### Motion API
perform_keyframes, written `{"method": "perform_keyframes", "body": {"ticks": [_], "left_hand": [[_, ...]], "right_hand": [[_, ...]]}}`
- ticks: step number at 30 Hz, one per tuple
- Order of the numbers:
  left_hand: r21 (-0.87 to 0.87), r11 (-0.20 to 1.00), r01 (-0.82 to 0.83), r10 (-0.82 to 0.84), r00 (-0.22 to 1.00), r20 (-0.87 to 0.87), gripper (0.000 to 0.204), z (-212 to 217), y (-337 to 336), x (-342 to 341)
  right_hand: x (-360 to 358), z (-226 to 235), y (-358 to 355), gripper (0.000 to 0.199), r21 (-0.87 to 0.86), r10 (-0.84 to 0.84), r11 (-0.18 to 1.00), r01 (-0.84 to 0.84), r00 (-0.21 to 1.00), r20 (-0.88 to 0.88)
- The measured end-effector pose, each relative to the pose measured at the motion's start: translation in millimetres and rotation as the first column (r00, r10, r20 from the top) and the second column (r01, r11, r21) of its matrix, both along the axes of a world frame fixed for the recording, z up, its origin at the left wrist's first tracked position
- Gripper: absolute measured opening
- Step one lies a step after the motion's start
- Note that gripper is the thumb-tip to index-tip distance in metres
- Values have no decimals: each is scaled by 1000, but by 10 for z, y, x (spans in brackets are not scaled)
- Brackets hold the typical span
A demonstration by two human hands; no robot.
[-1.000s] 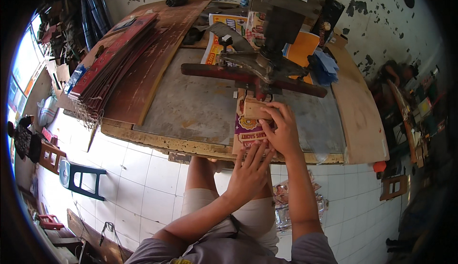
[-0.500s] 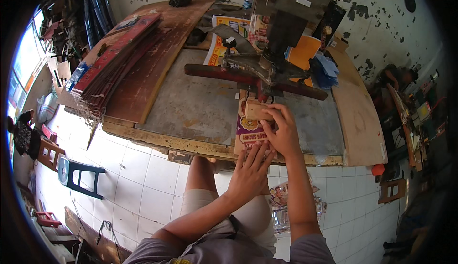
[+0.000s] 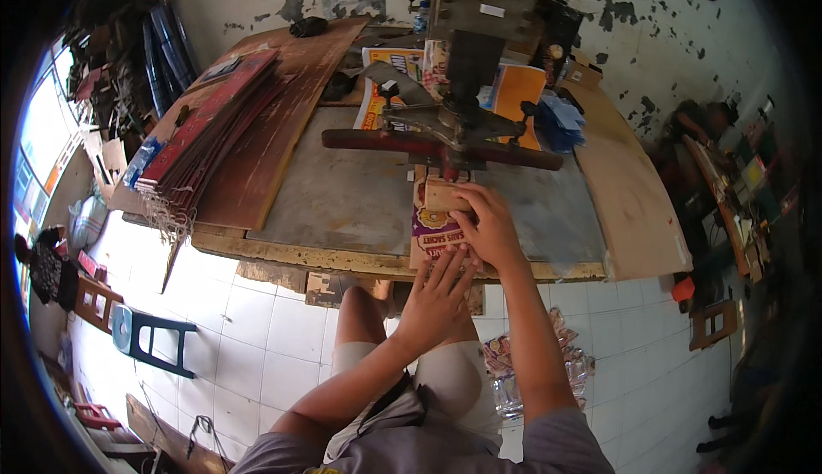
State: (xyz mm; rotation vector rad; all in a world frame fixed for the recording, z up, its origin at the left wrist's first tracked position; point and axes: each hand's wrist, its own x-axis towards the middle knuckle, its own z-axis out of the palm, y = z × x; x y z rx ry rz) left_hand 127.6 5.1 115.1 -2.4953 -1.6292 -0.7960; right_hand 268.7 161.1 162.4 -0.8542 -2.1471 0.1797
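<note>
Contact with a wooden block is kept by the right hand, as half a second earlier. The whole view, however, is shifted: the press is seen farther left, and more woodwork is revealed below the counter. Much the same pose is held by both hands. The right hand is half curled, its fingers laid at the block's right end and its thumb brought near the edge closest to the person; whether the block is firmly pinched cannot be told. The left hand is held open and palm down, with fingers slightly spread over the near end of a printed sheet, and nothing is gripped by it.

The sheet is laid on a grey plate, its near end brought to the counter's front edge. The block is set on the sheet's far part, just in front of the press's red tip. Bare plate is left on both sides of the sheet, bounded at left by reddish boards and at right by a pale board. Above, room is limited by the press's long crossbar.
</note>
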Motion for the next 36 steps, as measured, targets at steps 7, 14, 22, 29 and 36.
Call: {"method": "perform_keyframes", "body": {"ticks": [7,14,22,29,36], "left_hand": [[67,998,17,-32,970,239,74,-77,-336,-607],[251,860,-445,388,888,246,78,-526,-572,-1820],[366,758,-540,480,842,247,78,-873,-360,-2122],[450,683,-575,476,818,323,74,-991,-125,-2027],[445,680,-584,500,812,301,73,-1064,-165,-2112]], "right_hand": [[159,72,-227,36,-15,45,999,-44,996,78],[859,185,-1127,34,-98,19,995,-24,999,-48],[2600,-18,-425,31,20,-619,782,623,780,-91],[3416,-258,212,32,-8,-784,620,784,619,-53],[3366,-375,232,35,-109,-801,598,794,597,-48]]}}
